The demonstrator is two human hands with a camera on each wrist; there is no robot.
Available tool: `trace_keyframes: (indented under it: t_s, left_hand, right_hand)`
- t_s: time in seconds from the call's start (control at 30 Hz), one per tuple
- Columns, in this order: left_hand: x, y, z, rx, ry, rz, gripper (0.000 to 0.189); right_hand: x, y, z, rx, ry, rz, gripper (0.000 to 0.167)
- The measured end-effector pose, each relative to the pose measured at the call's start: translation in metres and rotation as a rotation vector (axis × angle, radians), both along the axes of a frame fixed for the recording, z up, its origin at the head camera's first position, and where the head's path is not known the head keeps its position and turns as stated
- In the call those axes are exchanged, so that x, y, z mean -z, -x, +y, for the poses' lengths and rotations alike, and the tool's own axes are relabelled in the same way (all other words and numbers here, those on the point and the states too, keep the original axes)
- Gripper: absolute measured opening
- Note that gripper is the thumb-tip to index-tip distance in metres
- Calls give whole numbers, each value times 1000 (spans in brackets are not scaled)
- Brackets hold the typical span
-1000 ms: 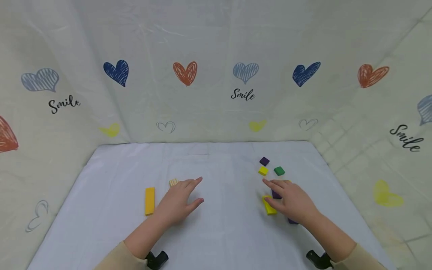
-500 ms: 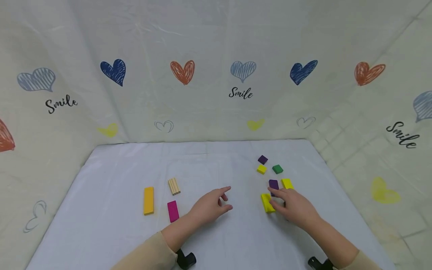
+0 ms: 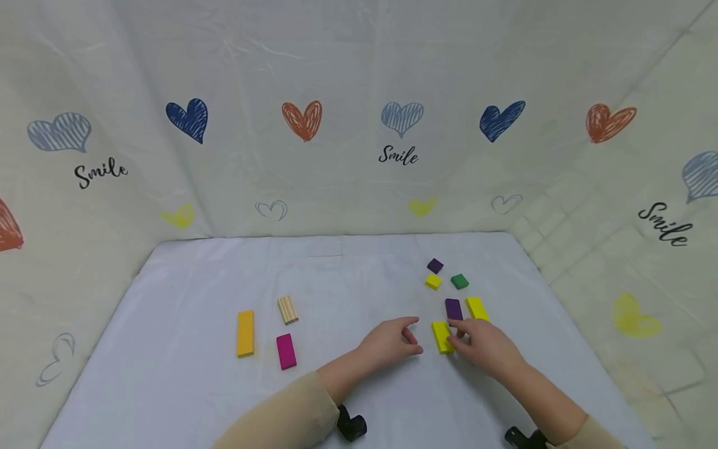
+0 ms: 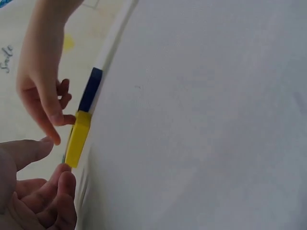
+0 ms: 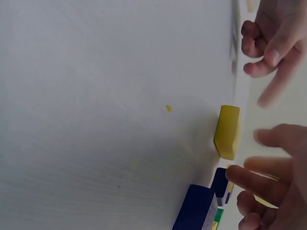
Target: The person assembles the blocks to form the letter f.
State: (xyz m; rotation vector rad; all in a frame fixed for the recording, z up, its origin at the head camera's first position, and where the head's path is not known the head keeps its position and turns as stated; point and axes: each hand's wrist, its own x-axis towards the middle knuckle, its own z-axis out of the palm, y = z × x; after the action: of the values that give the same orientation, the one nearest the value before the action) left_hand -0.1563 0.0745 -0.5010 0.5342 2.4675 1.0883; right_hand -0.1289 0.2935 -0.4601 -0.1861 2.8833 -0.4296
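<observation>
My right hand [image 3: 489,346] hovers at the right edge of a yellow block [image 3: 441,337], thumb and index finger spread and nothing between them. In the right wrist view this yellow block [image 5: 227,132] lies on the cloth a little apart from the thumb. Just beyond is a purple block [image 3: 454,308], beside another yellow block [image 3: 477,308] partly behind my hand. A dark block [image 5: 195,208], seen in the right wrist view, is hidden by the right hand in the head view. My left hand [image 3: 388,342], holding nothing, is left of the near yellow block, index finger and thumb pointing towards it.
Farther back lie a small purple block [image 3: 434,265], a small yellow block [image 3: 433,282] and a green block [image 3: 460,281]. On the left are an orange block [image 3: 245,333], a striped wooden block [image 3: 288,310] and a magenta block [image 3: 286,351]. A heart-printed curtain [image 3: 348,181] backs the white-covered table.
My left hand has moved right, from beside the striped block to near the yellow block, uncovering the striped and magenta blocks. The right hand has shifted only slightly; its fingers have drawn in a little.
</observation>
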Motion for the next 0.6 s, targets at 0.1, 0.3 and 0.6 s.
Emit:
trace_keyframes:
  t_s: [0.1,0.3,0.6]
  left_hand:
    - [-1,1,13,1,25,7,63]
    - [2,3,36,-9,88,14,63]
    - [-1,2,49,-23,201,37,69]
  right_hand:
    - [1,1,-1,-2,-3,4,46]
    - [3,2,-3,16,-13,-21,46]
    - [8,3,-7,34,12,-52,48]
